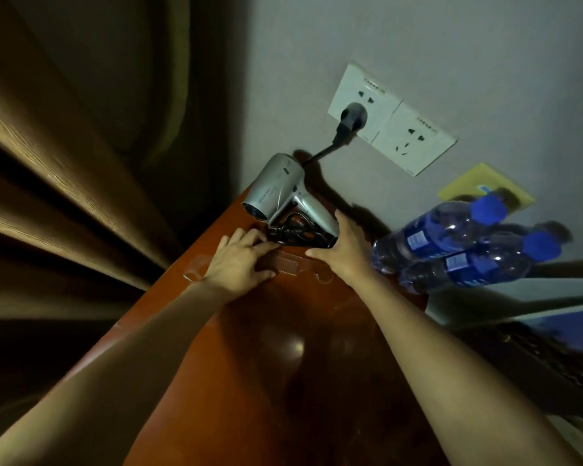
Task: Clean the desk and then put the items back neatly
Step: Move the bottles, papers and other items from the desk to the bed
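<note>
A silver hair dryer [276, 190] lies at the far end of the reddish-brown desk [283, 364], its black cord bundled under the folded handle. My right hand [345, 247] grips the end of the handle, with the thumb below it. Fingers of my left hand [241, 260] touch the coiled cord [288, 232], and that hand also rests on a brown comb [288, 265] lying flat on the desk. The dryer's black plug [350, 117] sits in the wall socket.
Two blue-capped water bottles [451, 250] stand at the desk's right edge, close to my right wrist. A second white socket [414, 139] and a yellow plate [485, 186] are on the wall. Brown curtains [64, 196] hang on the left. A dark keyboard-like object [552, 364] lies lower right.
</note>
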The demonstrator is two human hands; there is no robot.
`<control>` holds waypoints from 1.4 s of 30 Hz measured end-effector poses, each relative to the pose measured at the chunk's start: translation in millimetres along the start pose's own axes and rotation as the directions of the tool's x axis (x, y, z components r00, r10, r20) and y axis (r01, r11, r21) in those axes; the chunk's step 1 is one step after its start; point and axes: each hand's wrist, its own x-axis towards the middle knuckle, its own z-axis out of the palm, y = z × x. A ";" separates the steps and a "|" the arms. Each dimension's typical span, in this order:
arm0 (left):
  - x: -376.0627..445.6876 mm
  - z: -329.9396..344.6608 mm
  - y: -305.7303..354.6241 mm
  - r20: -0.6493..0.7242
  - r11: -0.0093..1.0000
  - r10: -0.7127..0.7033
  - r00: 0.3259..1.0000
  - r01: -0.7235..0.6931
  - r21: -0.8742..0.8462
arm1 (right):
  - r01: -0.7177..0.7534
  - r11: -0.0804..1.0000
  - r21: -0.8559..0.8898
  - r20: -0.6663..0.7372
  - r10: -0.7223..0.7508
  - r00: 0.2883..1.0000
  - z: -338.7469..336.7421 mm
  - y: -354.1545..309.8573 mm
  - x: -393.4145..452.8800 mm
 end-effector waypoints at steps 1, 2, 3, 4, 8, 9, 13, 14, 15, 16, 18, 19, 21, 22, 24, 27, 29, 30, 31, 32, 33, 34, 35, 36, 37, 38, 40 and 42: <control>0.1 0.8 0.5 -0.003 1.000 -0.016 1.000 0.016 -0.011 | -0.001 0.998 -0.063 -0.027 0.000 1.000 2.4 -1.4 1.8; -0.2 1.6 1.2 -0.009 0.999 -0.037 0.999 0.036 -0.038 | -0.008 0.994 -0.109 -0.053 0.003 0.999 5.3 -2.5 2.8; -0.9 2.2 1.6 -0.012 0.996 -0.061 0.998 0.060 -0.070 | -0.021 0.991 -0.130 -0.078 0.011 0.997 8.3 -3.7 3.0; -2.0 2.5 2.0 -0.010 0.992 -0.083 0.997 0.082 -0.092 | -0.035 0.990 -0.135 -0.098 0.022 0.995 11.7 -4.8 2.8; -11.7 4.6 4.3 0.047 0.995 -0.072 0.996 0.076 -0.069 | -0.076 0.991 -0.114 -0.094 0.065 0.993 20.0 -12.3 -5.6; -15.9 4.4 5.7 0.077 0.994 -0.069 0.995 0.076 -0.082 | -0.079 0.991 -0.109 -0.096 0.069 0.993 20.6 -14.4 -9.5; -39.2 -3.9 14.7 0.248 0.930 -0.114 0.962 0.191 -0.314 | -0.108 0.990 -0.089 -0.113 0.098 0.989 21.9 -18.0 -30.3; -45.6 -8.0 15.8 0.262 0.902 -0.111 0.959 0.208 -0.378 | -0.119 0.990 -0.077 -0.119 0.109 0.987 21.6 -18.3 -36.5; -52.3 -12.5 15.7 0.266 0.864 -0.111 0.958 0.225 -0.450 | -0.130 0.989 -0.064 -0.114 0.123 0.986 20.1 -18.7 -44.0; -59.9 -18.7 15.7 0.257 0.813 -0.115 0.959 0.240 -0.531 | -0.140 0.989 -0.053 -0.106 0.134 0.985 18.2 -18.8 -52.6; -75.1 -32.2 17.3 0.240 0.691 -0.147 0.959 0.274 -0.669 | -0.164 0.986 -0.041 -0.102 0.159 0.982 11.3 -17.8 -74.2; -82.0 -38.7 20.0 0.239 0.638 -0.167 0.957 0.290 -0.714 | -0.176 0.984 -0.035 -0.107 0.171 0.979 7.4 -15.9 -87.0; -94.6 -49.8 28.9 0.256 0.548 -0.205 0.945 0.327 -0.769 | -0.201 0.980 -0.013 -0.111 0.198 0.974 1.7 -9.1 -114.2; -100.4 -54.1 34.6 0.269 0.512 -0.209 0.940 0.339 -0.789 | -0.218 0.976 0.006 -0.123 0.217 0.968 -1.6 -5.8 -128.7; -111.3 -59.4 49.7 0.265 0.477 -0.183 0.947 0.321 -0.818 | -0.258 0.964 0.063 -0.163 0.265 0.950 -7.0 2.6 -161.0; -131.5 -62.6 85.9 0.222 0.483 -0.148 0.964 0.266 -0.834 | -0.305 0.938 0.167 -0.211 0.336 0.918 -16.5 20.6 -220.3; -146.7 -61.4 119.3 0.222 0.485 -0.107 0.969 0.246 -0.840 | -0.333 0.916 0.223 -0.247 0.384 0.890 -20.9 41.0 -265.0; -155.0 -59.3 137.1 0.238 0.477 -0.081 0.968 0.247 -0.843 | -0.350 0.906 0.237 -0.269 0.408 0.872 -21.1 54.2 -287.7; -164.4 -57.2 158.0 0.255 0.466 -0.048 0.966 0.248 -0.850 | -0.373 0.893 0.251 -0.290 0.437 0.851 -22.1 67.5 -311.1; -174.5 -53.6 179.8 0.265 0.451 -0.014 0.964 0.242 -0.859 | -0.395 0.879 0.267 -0.310 0.466 0.829 -23.9 81.3 -335.9; -186.2 -49.4 204.9 0.267 0.447 0.021 0.964 0.230 -0.864 | -0.416 0.863 0.286 -0.320 0.495 0.808 -25.7 95.9 -362.0; -198.5 -43.6 231.2 0.262 0.456 0.051 0.964 0.211 -0.865 | -0.431 0.846 0.313 -0.330 0.523 0.786 -27.7 110.5 -388.7; -212.4 -35.8 259.1 0.259 0.478 0.088 0.962 0.187 -0.858 | -0.451 0.824 0.342 -0.339 0.556 0.759 -29.2 125.7 -416.7; -228.5 -25.8 288.3 0.263 0.502 0.143 0.954 0.159 -0.850 | -0.470 0.801 0.370 -0.358 0.590 0.724 -28.8 142.5 -447.5; -247.1 -14.8 317.5 0.279 0.523 0.209 0.937 0.133 -0.842 | -0.491 0.771 0.406 -0.372 0.630 0.681 -27.7 158.4 -481.1; -268.0 -3.1 346.2 0.300 0.541 0.273 0.914 0.112 -0.833 | -0.505 0.738 0.448 -0.385 0.669 0.636 -24.4 174.0 -516.8; -305.1 26.6 398.1 0.361 0.587 0.378 0.853 0.081 -0.805 | -0.525 0.654 0.545 -0.403 0.753 0.520 -14.0 202.1 -589.2; -343.8 62.9 447.6 0.439 0.632 0.465 0.769 0.059 -0.773 | -0.568 0.545 0.617 -0.396 0.838 0.375 1.6 223.9 -666.4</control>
